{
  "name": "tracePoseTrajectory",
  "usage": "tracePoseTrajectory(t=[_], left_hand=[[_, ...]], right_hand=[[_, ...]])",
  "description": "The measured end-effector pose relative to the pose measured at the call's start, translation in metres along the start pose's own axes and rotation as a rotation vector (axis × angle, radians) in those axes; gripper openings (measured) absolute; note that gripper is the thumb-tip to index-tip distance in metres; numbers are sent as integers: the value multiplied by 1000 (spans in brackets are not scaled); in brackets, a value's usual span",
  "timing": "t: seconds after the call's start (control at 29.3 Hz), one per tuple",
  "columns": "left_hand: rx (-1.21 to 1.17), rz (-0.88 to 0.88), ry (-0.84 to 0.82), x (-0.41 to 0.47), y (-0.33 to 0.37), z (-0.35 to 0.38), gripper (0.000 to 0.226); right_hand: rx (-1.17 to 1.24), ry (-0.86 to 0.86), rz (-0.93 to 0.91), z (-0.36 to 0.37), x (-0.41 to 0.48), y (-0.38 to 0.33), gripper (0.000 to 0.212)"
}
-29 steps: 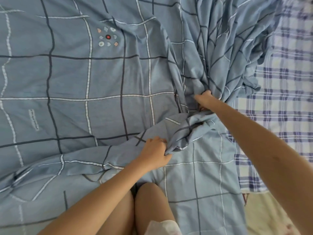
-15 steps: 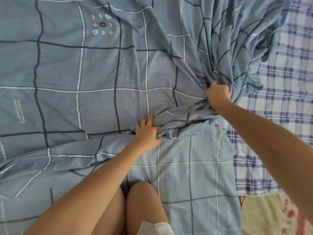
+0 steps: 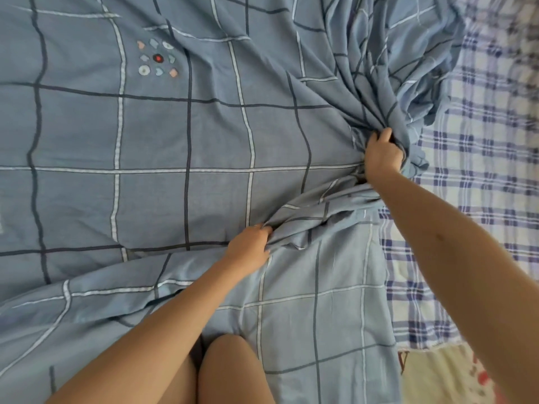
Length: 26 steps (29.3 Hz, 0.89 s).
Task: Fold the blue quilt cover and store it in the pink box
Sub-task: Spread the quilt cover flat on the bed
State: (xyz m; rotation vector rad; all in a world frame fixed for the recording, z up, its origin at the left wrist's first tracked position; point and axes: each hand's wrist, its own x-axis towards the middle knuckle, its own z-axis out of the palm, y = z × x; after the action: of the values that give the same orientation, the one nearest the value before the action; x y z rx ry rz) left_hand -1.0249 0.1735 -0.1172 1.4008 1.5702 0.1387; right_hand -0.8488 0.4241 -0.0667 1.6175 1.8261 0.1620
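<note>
The blue quilt cover (image 3: 186, 135) is lying spread across the bed, and what matters is the ridge of gathered cloth running between the two grips. It is slanting from the left hand (image 3: 250, 243), the one nearer the body, up and away to the right hand (image 3: 380, 154), which is reaching farther out. Both hands are clenching fabric rather than resting on it. The left hand's fingers are curling into the near end of the ridge, and the right hand is bunching a thicker fistful at the far end, where pleats are fanning out beyond it into a rumpled heap. To the left of both grips and beyond them, the bulk of the cover is lying fairly flat, with a small embroidered motif (image 3: 157, 58) well apart from either hand. On the body side of the grips a smoother panel is draping toward the person's knees. Just right of the right hand the cover's edge is giving way to a plaid sheet (image 3: 481, 176). The pink box is not showing anywhere. Folding seems to be at an early stage, and the heap beyond the right hand probably needs drawing out straight first.
</note>
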Motion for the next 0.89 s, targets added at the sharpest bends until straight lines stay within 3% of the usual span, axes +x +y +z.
tracePoseTrajectory(t=[0.1,0.24,0.27,0.31,0.44,0.62,0.68,0.79,0.89], left_hand=[[-23,-5,11,-4,-3,-3,30],[-13,0,40,-13,-2,-8,33],[-1,6,21,-16,0,-7,34],[15,14,-4,-19,3,-7,34],[21,8,-45,-25,8,-5,38],[-130,-98,110,-26,-2,-3,69],[-127,-144,91,-23,-2,-1,76],[-44,-150,2,-19,2,3,64],[-10,-146,-82,-17,2,5,56]], right_hand=[[-7,77,-191,-3,-21,-30,61],[-15,100,-1034,5,-71,-66,43],[-75,40,-1155,13,-79,-68,39],[-150,-37,-1159,18,-80,-68,40],[-327,-243,-791,22,-52,-56,42],[-386,-363,-382,15,-42,-41,53],[-332,-347,-292,21,-45,-36,54],[-148,-332,-148,34,-43,-30,44],[26,-326,28,41,-42,-33,53]])
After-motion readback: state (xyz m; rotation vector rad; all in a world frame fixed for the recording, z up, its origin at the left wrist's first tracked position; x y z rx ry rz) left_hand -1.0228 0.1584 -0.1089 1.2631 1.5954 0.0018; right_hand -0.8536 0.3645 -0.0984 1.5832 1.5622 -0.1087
